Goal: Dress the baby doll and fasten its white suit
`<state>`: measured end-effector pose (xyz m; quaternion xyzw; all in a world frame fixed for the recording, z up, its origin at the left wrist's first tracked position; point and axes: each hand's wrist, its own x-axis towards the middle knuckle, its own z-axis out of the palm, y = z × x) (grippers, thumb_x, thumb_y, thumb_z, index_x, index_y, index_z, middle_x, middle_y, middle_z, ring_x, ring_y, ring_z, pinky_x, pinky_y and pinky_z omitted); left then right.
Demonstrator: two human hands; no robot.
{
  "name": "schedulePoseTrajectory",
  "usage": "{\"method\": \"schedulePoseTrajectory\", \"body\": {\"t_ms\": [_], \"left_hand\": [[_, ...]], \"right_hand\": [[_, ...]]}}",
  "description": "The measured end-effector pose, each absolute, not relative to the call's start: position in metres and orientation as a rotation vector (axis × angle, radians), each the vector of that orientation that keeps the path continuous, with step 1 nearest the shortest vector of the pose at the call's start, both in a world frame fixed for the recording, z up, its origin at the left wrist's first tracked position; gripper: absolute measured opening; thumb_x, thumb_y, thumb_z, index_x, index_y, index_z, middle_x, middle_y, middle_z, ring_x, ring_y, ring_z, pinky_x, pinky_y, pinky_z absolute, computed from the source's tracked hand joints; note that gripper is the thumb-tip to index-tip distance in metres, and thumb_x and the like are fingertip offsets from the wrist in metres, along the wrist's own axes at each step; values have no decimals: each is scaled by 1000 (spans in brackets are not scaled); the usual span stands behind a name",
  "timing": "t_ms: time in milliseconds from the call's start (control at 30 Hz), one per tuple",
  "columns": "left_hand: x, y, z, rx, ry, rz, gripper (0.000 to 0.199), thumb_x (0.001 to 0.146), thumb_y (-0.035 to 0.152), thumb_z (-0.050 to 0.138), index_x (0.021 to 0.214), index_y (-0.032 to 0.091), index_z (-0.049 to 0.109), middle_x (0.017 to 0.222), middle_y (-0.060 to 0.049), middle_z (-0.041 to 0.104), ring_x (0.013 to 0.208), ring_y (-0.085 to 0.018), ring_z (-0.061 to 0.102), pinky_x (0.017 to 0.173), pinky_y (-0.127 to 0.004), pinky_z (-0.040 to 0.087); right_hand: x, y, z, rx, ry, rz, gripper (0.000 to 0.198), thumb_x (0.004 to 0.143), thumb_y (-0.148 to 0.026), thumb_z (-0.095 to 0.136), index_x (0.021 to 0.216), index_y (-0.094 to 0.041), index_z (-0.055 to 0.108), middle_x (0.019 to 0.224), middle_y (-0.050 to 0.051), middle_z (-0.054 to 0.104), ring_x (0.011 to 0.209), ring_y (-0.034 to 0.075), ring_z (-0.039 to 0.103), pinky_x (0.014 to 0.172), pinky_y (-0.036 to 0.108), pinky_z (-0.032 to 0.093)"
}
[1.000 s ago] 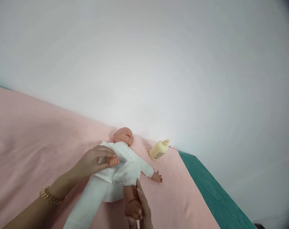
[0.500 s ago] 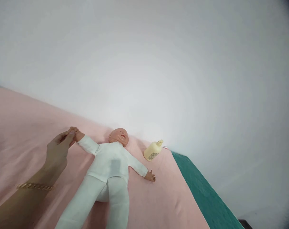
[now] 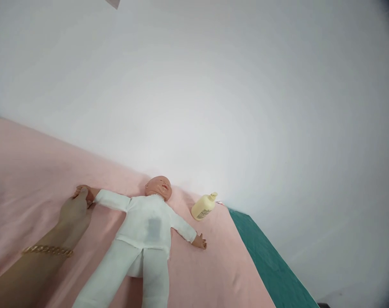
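A baby doll (image 3: 146,220) with a white cloth body lies on its back on a pink sheet (image 3: 210,278), its arms spread wide. My left hand (image 3: 75,214), with a gold chain bracelet at the wrist, is closed around the doll's hand (image 3: 88,193) on the left side, thumb on top. The doll's arm on that side is stretched straight out. Its other hand (image 3: 200,241) lies free on the sheet. My right hand is out of the picture.
A pale yellow pump bottle (image 3: 203,207) stands beside the doll's head, close to the white wall (image 3: 194,107). Green covering (image 3: 265,256) shows past the sheet's right edge. A small corner of something (image 3: 114,3) appears at the top of the wall.
My left hand has moved the doll's hand outward to the left and down, so its arm is straighter and lower. The view has tilted up slightly.
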<state>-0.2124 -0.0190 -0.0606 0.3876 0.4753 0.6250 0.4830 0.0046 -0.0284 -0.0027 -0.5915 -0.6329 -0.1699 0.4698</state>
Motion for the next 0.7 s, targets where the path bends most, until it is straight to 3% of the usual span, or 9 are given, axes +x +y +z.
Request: {"method": "schedulePoseTrajectory", "body": {"t_ms": [100,167,233,333,433,467,567,633,700], "left_hand": [[-209,-31,-45,810,1107,1582,42,78,65,57,71,24,59,91,-2,76,113,-27,62,85,-31,57],[-206,-39,-32,782,1063,1602,34,81,57,60,86,24,63,114,-2,71,118,-26,58,95,-32,53],[-202,-46,-18,804,1062,1607,34,79,53,64,98,25,65,122,-2,67,120,-27,57,102,-35,48],[-197,-57,0,946,1079,1613,38,71,48,70,103,27,68,119,-1,68,118,-30,58,103,-41,47],[-191,-67,9,1159,1024,1557,37,65,47,72,97,28,71,109,0,72,111,-31,62,94,-39,54],[-188,-70,9,1237,1005,1517,37,64,47,73,96,28,72,106,0,73,108,-30,64,93,-38,55],[-177,-76,3,1505,934,1357,39,67,48,74,100,28,73,105,0,73,104,-30,66,92,-39,55],[-169,-79,-3,1690,818,1251,38,70,46,74,103,28,74,107,0,73,105,-29,66,92,-37,55],[-162,-81,-9,1856,664,1199,34,72,42,73,103,28,75,108,0,72,106,-27,65,93,-36,54]], "right_hand": [[5,-32,-2,-1521,-1551,-417,45,94,-51,40,99,-21,73,82,1,70,92,19,70,67,33,54],[3,-35,2,-1546,-1559,-409,41,93,-50,45,99,-20,73,82,2,71,91,18,70,68,33,54],[0,-40,8,-1559,-1567,-397,44,96,-50,41,97,-18,73,82,2,71,93,19,70,70,33,54],[-7,-63,16,-1550,-1573,-374,37,97,-45,47,105,-16,68,98,6,70,95,20,68,78,37,56],[-11,-114,15,-1519,-1566,-353,36,92,-44,58,119,-21,59,119,9,62,103,22,62,82,41,56],[-11,-137,12,-1508,-1556,-349,39,85,-49,65,119,-32,59,116,7,62,108,28,59,72,42,59],[-9,-210,1,-1474,-1539,-335,28,93,-42,58,117,-28,60,121,7,60,105,22,61,81,36,55],[-3,-249,-6,-1447,-1526,-333,37,93,-46,56,123,-25,57,114,9,64,97,22,64,75,38,58],[5,-270,-12,-1425,-1509,-331,32,96,-45,48,120,-29,62,101,8,69,91,22,68,69,32,59]]}}
